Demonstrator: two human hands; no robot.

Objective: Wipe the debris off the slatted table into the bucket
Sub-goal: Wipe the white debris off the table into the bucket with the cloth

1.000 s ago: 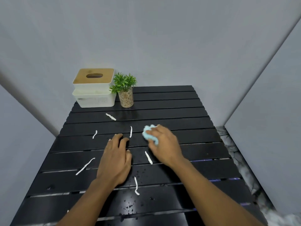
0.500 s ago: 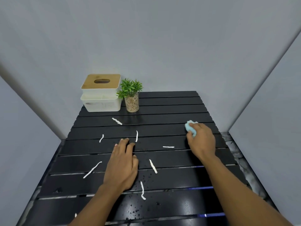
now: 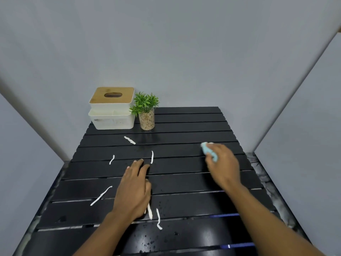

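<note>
The black slatted table [image 3: 184,126] fills the lower view. Several white debris strips lie on it: one at the back [image 3: 129,140], one in the middle [image 3: 152,157], a long one at the left [image 3: 101,195], and two by my left wrist [image 3: 158,218]. My left hand [image 3: 133,189] lies flat on the slats, palm down, fingers together. My right hand [image 3: 222,167] is at the right side, closed on a light blue cloth [image 3: 208,150] pressed to the table. No bucket is in view.
A white tissue box with a wooden lid [image 3: 112,108] and a small potted plant [image 3: 146,111] stand at the table's back left. Grey walls close in on three sides. Marbled floor [image 3: 262,174] shows past the right edge. Water droplets speckle the near slats.
My right hand swept the cloth from the table's middle to the right side. The small strip near it half a second ago is gone. My left hand stayed put.
</note>
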